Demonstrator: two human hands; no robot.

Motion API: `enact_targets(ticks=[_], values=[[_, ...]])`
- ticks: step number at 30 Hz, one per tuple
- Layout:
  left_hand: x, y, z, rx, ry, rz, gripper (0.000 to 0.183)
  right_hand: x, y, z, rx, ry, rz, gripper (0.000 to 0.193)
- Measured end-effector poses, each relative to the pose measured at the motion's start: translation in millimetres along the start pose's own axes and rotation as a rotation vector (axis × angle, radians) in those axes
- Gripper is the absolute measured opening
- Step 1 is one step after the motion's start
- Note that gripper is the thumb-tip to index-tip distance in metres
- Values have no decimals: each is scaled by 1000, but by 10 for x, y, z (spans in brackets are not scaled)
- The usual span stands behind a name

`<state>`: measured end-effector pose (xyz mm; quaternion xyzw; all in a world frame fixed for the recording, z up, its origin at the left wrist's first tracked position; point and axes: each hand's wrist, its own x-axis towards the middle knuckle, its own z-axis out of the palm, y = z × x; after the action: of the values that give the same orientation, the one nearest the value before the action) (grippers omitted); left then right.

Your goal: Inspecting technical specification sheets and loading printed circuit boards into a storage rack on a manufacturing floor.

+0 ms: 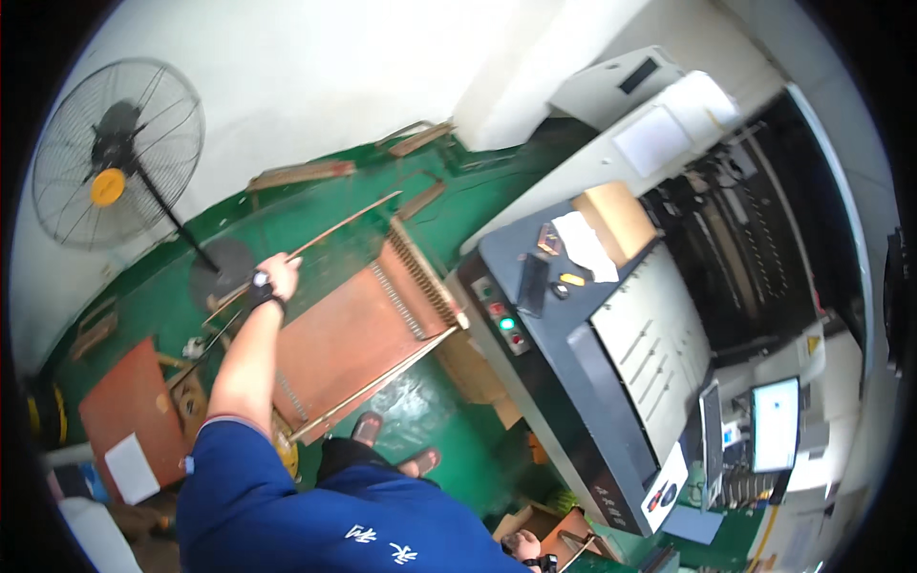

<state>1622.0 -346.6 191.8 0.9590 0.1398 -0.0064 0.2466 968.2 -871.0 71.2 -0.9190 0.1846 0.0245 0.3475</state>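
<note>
My left hand (277, 275), with a dark band at the wrist, reaches out ahead of me. Its fingers are closed round a long thin brown strip (334, 229), which runs slantwise past the far side of a slotted rack (334, 329). The rack has a flat reddish-brown base and toothed strips along it. Low in the picture, my right hand (522, 545) looks curled, beside a small reddish-brown panel (576, 525) with pale edging. Whatever it grips is hidden.
A large grey machine (535, 382) with a dark top stands to the right. A standing fan (119, 158) is at the far left. A reddish-brown board (134, 411) with a white sheet lies left of my arm. Cardboard (468, 368) sits between rack and machine.
</note>
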Motion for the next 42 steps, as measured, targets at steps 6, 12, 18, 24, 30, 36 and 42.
enact_targets(ticks=[6, 12, 18, 24, 30, 36, 42], values=[[-507, 317, -1814, 150, 570, 50, 42, 355, -547, -128, 665, 433, 699, 31], [-698, 453, -1920, -930, 520, 289, 35, 10, 377, 173, 294, -4, 806, 35], [-1521, 1864, -1058, -1564, -273, 213, 32, -336, 1225, 697, 672, 530, 788, 21], [-2192, 3070, 58, -1621, -944, 219, 37, -340, 990, -265, 290, 700, 519, 22], [-3015, 4115, 421, -1497, -1231, 141, 44, -603, 692, -857, 735, 924, 718, 26], [-3459, 4617, 711, -1480, -1313, 204, 43, -750, 674, -1086, 878, 957, 718, 26], [-3918, 5273, 664, -1343, -1103, 373, 48, -676, 636, -1641, 989, 1051, 703, 26]])
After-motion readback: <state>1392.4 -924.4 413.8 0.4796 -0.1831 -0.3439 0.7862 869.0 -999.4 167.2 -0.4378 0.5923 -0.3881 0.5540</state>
